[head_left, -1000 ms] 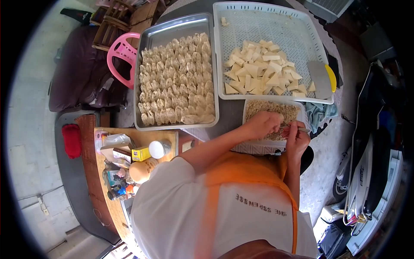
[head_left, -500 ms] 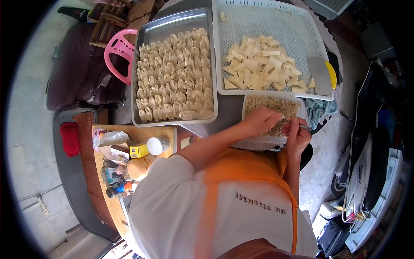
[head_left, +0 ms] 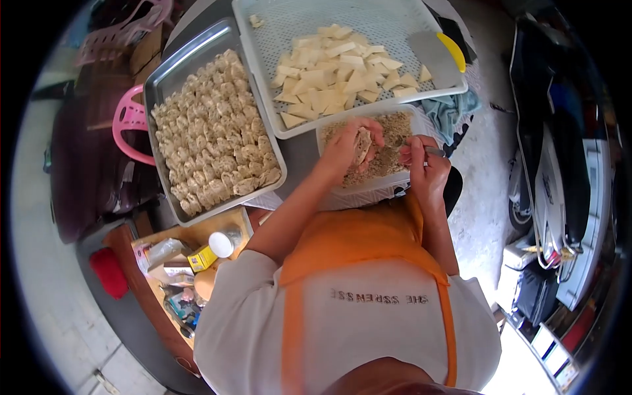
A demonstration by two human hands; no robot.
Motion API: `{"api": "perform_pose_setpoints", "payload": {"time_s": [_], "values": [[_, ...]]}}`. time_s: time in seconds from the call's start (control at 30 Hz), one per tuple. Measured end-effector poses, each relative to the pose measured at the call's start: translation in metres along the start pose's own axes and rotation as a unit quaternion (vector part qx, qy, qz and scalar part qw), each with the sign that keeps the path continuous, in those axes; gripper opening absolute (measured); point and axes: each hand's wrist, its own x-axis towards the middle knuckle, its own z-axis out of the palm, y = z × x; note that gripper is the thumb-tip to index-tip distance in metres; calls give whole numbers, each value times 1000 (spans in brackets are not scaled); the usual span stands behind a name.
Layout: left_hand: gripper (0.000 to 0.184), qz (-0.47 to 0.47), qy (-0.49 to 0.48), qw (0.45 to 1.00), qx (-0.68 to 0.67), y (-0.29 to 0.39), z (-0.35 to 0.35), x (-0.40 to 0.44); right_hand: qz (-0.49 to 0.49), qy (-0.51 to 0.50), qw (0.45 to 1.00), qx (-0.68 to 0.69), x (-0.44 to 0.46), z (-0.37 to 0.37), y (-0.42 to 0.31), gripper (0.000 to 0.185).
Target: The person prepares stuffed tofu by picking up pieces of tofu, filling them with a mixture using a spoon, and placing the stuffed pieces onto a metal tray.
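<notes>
My left hand (head_left: 349,148) is curled round a pale, filled piece (head_left: 361,146), above a white tub (head_left: 415,122) of crumbly brown filling (head_left: 394,126). At the tub's right side, my right hand (head_left: 428,163) has its fingers closed on a thin metal utensil (head_left: 434,151), whose tip is hard to make out. Left of the tub, a metal tray (head_left: 282,178) holds rows of similar filled pieces (head_left: 210,131). Behind it, a light perforated tray (head_left: 408,20) carries a heap of pale cut triangles (head_left: 336,69) and a wide-bladed scraper (head_left: 431,52) with a yellow edge.
A teal cloth (head_left: 451,113) lies by the tub's right corner. A pink chair back (head_left: 131,125) stands beyond the metal tray. On a wooden side table (head_left: 240,220) are a white-lidded jar (head_left: 222,244), a yellow box (head_left: 202,258) and small items. A motorbike stands at the right.
The view has turned, shifting the trays left. My left hand has turned up and shows the filled piece; my right hand is a little farther from it.
</notes>
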Motion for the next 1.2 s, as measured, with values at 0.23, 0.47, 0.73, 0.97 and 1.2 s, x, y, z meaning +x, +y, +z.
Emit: {"api": "perform_pose_setpoints", "payload": {"time_s": [0.23, 0.47, 0.73, 0.97, 1.2], "values": [[31, 27, -90, 981, 169, -14, -20, 7, 61, 27, 995, 68, 0, -9, -4, 24], [46, -19, -29, 992, 120, -13, -17, 6, 136, 58, 968, 203, -2, -10, -14, 23], [48, -16, 5, 988, 152, -21, -19, 8, 101, -39, 984, 144, 1, 12, -26, 21], [49, -1, 4, 991, 137, -26, -20, 11, 92, -102, 971, 197, 4, 6, -15, 19], [45, -11, -40, 998, 47, -13, -26, 11, 141, 49, 962, 229, 12, -25, 0, 23]]}}
